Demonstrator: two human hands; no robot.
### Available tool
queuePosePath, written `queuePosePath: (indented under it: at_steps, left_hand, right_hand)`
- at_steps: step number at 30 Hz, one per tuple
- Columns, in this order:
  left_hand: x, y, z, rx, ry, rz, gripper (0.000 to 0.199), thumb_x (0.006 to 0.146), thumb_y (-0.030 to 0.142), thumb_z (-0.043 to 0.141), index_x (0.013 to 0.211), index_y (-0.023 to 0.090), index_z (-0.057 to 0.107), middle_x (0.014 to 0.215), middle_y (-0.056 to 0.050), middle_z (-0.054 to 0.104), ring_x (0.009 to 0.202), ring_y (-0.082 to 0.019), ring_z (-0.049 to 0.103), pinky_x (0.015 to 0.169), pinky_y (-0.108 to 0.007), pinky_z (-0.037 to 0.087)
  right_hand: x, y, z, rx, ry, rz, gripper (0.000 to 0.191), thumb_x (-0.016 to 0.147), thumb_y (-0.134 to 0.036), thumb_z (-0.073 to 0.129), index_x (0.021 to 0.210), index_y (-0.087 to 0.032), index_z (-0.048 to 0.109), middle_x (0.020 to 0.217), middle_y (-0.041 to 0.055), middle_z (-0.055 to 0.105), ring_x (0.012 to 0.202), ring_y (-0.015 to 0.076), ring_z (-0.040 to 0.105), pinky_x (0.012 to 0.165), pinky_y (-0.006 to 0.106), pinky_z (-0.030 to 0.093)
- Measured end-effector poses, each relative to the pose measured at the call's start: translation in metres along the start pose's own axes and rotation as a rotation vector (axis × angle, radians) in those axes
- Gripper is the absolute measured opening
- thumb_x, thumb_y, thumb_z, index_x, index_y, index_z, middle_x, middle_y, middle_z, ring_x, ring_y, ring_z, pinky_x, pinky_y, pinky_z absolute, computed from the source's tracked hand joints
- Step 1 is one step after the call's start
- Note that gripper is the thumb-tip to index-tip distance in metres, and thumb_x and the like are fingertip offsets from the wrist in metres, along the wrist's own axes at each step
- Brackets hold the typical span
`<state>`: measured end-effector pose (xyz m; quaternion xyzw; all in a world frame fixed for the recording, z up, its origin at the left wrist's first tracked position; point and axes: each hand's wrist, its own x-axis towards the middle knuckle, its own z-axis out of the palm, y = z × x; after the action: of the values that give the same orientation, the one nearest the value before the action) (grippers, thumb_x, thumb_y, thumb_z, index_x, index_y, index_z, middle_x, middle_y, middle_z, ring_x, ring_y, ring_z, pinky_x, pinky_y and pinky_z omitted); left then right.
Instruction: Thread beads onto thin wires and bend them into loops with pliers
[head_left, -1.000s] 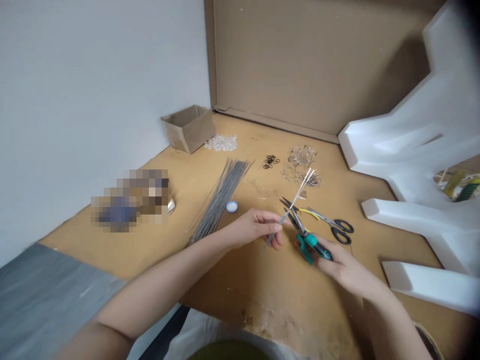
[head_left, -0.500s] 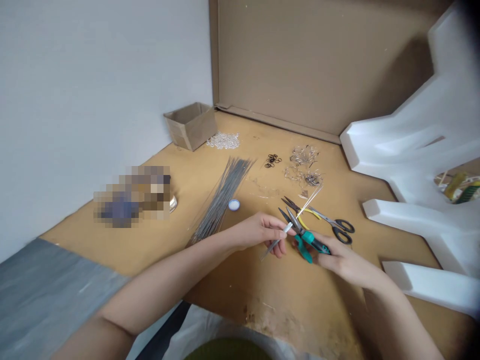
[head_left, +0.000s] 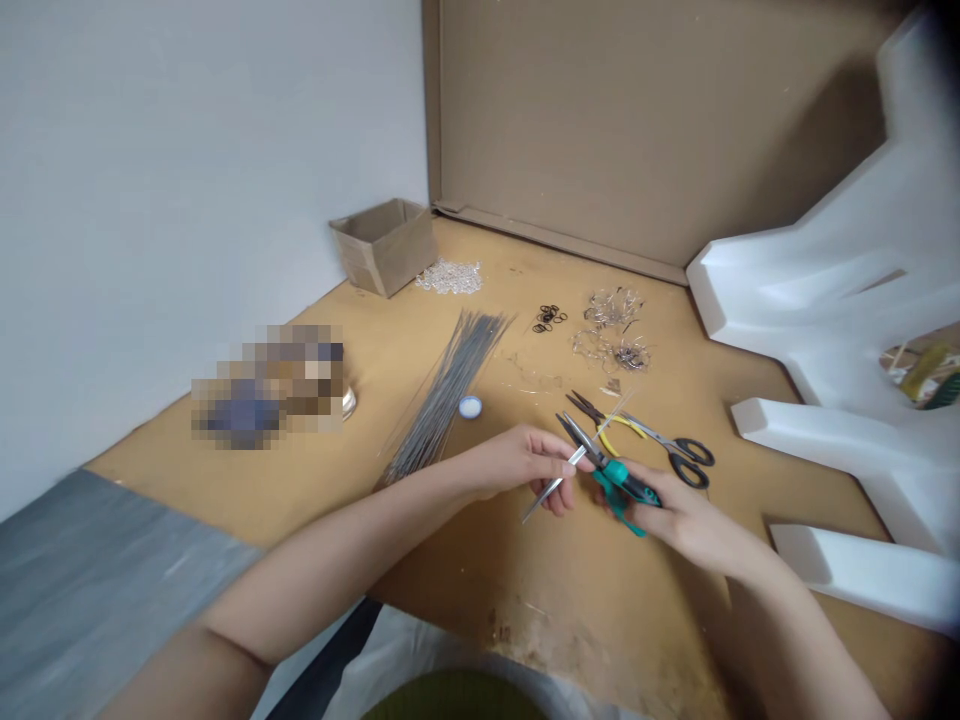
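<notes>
My left hand (head_left: 541, 468) pinches a thin silvery rod or wire bundle (head_left: 553, 488), slanting from lower left to upper right, with fine strands sticking out past the fingers. My right hand (head_left: 667, 512) is wrapped round green-and-black handled long-nose pliers (head_left: 619, 475). The plier jaws lie at the upper end of the bundle, close to my left fingertips; whether they grip it is too small to tell. Just beyond, yellow-handled pliers (head_left: 619, 440) and black-handled scissors (head_left: 688, 462) lie on the brown table (head_left: 465, 560).
A bundle of grey wires (head_left: 450, 390) lies left of centre, beside a small white round lid (head_left: 470, 407). Behind are a cardboard box (head_left: 386, 250), clear pieces (head_left: 450, 277), black rings (head_left: 549, 318) and wire tangles (head_left: 615, 308). White foam (head_left: 847, 440) stands at right.
The green handles of the pliers have spread wider apart in my right hand. My left hand keeps its hold on the bundle. The view has shifted slightly.
</notes>
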<state>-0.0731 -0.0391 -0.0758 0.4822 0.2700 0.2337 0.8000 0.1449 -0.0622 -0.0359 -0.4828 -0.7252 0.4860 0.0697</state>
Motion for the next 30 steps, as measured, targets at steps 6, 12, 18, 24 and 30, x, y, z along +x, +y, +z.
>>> queuePosePath:
  at_steps: [6, 12, 18, 24, 30]
  left_hand:
    - [0.000, -0.001, -0.001, 0.007, -0.019, 0.006, 0.038, 0.072, 0.037, 0.061, 0.100, 0.012, 0.062, 0.061, -0.003, 0.063, 0.049, -0.010, 0.058, 0.054, -0.024, 0.046]
    - [0.001, -0.004, -0.002, 0.002, -0.034, 0.021, 0.036, 0.073, 0.034, 0.060, 0.102, 0.012, 0.062, 0.062, -0.003, 0.063, 0.050, -0.010, 0.059, 0.055, -0.024, 0.046]
    - [0.001, -0.004, -0.002, 0.003, -0.020, 0.000, 0.035, 0.073, 0.033, 0.060, 0.101, 0.012, 0.062, 0.062, -0.003, 0.063, 0.051, -0.011, 0.059, 0.056, -0.024, 0.046]
    - [0.001, -0.004, -0.002, 0.017, -0.003, 0.002, 0.037, 0.072, 0.034, 0.061, 0.101, 0.011, 0.062, 0.059, -0.003, 0.062, 0.050, -0.011, 0.058, 0.054, -0.024, 0.045]
    - [0.002, -0.006, -0.002, 0.055, 0.002, 0.022, 0.037, 0.072, 0.034, 0.060, 0.100, 0.010, 0.062, 0.057, -0.002, 0.061, 0.047, -0.009, 0.056, 0.052, -0.023, 0.045]
  right_hand:
    - [0.000, -0.002, 0.000, 0.098, -0.043, 0.023, 0.020, 0.072, -0.013, 0.044, 0.089, -0.018, 0.053, 0.078, 0.0007, 0.054, 0.069, 0.0138, 0.049, 0.059, 0.024, 0.040]
    - [0.001, 0.000, -0.002, 0.166, -0.092, 0.009, 0.017, 0.071, -0.014, 0.044, 0.085, -0.016, 0.054, 0.081, 0.0027, 0.056, 0.071, 0.0149, 0.050, 0.061, 0.025, 0.041]
    - [0.002, 0.000, -0.001, 0.083, -0.035, 0.025, 0.017, 0.072, -0.014, 0.045, 0.087, -0.017, 0.054, 0.078, 0.0016, 0.055, 0.070, 0.0146, 0.050, 0.061, 0.025, 0.040]
    - [0.003, 0.007, 0.006, 0.056, 0.006, 0.062, 0.016, 0.074, -0.018, 0.047, 0.088, -0.018, 0.052, 0.075, 0.0008, 0.055, 0.067, 0.0145, 0.051, 0.060, 0.025, 0.040]
    - [0.011, 0.009, 0.011, 0.026, 0.001, 0.029, 0.019, 0.070, -0.015, 0.049, 0.088, -0.018, 0.053, 0.079, 0.0008, 0.055, 0.073, 0.0154, 0.052, 0.066, 0.026, 0.040]
